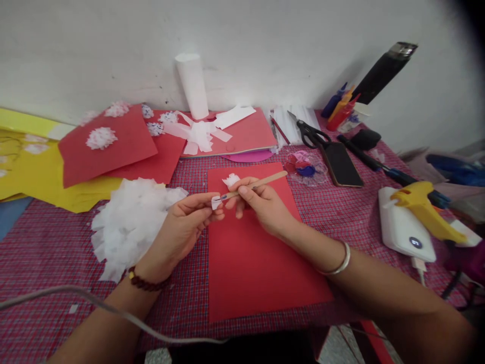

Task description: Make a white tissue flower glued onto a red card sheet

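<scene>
My left hand point(185, 227) pinches a small white paper piece point(215, 203) between thumb and fingers. My right hand point(261, 202) grips a thin wooden paintbrush point(261, 183), its dark tip touching that paper piece. Both hands hover over a red paper sheet point(250, 263) lying on the checked tablecloth. A tiny crumpled white paper bit point(231, 179) lies on the red sheet just beyond my fingers. A heap of white tissue paper point(129, 220) lies left of my left hand.
Red sheets point(109, 146) with white paper flowers overlap yellow paper point(45, 177) at the left. A white paper roll point(192, 85) leans on the wall. Scissors point(312, 134), a phone point(341, 164), a paint palette point(305, 167), a yellow glue gun point(428, 210) on a white power bank point(401, 230) and paint bottles point(341, 108) crowd the right.
</scene>
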`<action>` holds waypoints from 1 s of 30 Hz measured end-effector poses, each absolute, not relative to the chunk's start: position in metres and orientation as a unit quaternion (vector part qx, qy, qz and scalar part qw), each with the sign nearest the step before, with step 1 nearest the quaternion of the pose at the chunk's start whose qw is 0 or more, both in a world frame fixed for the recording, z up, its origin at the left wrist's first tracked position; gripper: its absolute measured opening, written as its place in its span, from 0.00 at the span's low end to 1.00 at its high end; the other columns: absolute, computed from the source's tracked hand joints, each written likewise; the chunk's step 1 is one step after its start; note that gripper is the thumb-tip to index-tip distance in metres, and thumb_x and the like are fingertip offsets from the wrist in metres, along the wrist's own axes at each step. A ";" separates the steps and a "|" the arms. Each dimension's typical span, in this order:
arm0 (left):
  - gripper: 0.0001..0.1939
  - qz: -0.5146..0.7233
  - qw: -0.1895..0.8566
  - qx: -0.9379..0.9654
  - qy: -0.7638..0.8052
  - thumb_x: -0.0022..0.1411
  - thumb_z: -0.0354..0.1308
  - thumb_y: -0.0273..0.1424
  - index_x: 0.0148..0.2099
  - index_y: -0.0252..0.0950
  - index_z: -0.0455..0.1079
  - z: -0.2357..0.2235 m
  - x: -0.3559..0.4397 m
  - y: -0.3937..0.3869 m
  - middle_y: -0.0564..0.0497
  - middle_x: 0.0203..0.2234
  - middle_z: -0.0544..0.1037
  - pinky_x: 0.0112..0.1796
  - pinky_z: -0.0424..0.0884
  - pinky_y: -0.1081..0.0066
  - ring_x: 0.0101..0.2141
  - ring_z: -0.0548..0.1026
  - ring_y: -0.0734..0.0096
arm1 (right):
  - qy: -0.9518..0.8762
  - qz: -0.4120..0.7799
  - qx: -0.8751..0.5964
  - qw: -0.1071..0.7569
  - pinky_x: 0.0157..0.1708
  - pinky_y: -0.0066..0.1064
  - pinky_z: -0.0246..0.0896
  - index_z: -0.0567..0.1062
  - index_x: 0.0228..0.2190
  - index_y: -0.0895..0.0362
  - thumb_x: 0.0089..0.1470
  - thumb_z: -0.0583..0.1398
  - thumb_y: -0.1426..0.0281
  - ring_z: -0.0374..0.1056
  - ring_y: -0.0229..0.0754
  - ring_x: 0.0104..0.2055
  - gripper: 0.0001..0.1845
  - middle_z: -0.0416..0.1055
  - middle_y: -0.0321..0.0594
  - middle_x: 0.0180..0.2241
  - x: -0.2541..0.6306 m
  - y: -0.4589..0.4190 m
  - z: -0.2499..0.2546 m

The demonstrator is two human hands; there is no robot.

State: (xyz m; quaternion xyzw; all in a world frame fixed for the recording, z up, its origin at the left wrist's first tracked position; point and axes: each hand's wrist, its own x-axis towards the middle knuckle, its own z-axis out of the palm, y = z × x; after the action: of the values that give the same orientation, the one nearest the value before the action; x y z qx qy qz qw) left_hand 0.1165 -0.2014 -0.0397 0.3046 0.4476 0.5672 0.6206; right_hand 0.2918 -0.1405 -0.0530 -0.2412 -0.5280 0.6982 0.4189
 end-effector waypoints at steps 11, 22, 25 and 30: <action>0.04 0.558 0.344 0.529 0.539 0.61 0.65 0.30 0.37 0.41 0.81 -0.044 0.124 -0.209 0.53 0.26 0.81 0.34 0.75 0.68 0.28 0.76 0.71 | -0.524 0.653 -0.318 0.444 0.21 0.26 0.57 0.77 0.24 0.57 0.57 0.63 0.56 0.61 0.30 0.20 0.18 0.74 0.35 0.23 0.291 -0.150 -0.048; 0.07 0.516 0.306 0.595 0.535 0.63 0.60 0.29 0.40 0.39 0.80 -0.043 0.122 -0.213 0.49 0.29 0.82 0.38 0.76 0.66 0.31 0.78 0.68 | -0.507 0.710 -0.276 0.404 0.23 0.25 0.63 0.78 0.37 0.54 0.55 0.66 0.64 0.63 0.30 0.20 0.08 0.71 0.30 0.25 0.296 -0.153 -0.036; 0.07 0.513 0.575 0.409 0.488 0.59 0.65 0.34 0.35 0.35 0.78 -0.043 0.129 -0.215 0.51 0.24 0.80 0.28 0.75 0.71 0.23 0.76 0.73 | -0.599 0.656 -0.254 0.383 0.23 0.24 0.63 0.79 0.37 0.54 0.54 0.67 0.66 0.64 0.30 0.22 0.08 0.71 0.31 0.25 0.307 -0.144 -0.029; 0.14 0.417 0.784 0.252 0.385 0.51 0.73 0.38 0.34 0.32 0.78 -0.048 0.139 -0.221 0.50 0.23 0.80 0.23 0.70 0.81 0.22 0.77 0.77 | -0.605 0.714 -0.223 0.272 0.21 0.23 0.65 0.73 0.30 0.57 0.52 0.69 0.61 0.70 0.33 0.22 0.13 0.76 0.35 0.22 0.317 -0.132 -0.029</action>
State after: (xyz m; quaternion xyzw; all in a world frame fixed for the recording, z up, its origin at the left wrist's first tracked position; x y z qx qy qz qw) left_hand 0.1391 -0.2207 -0.0477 0.2518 0.3849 0.4166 0.7841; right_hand 0.3175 -0.1323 -0.0288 -0.2226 -0.6055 0.7140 0.2721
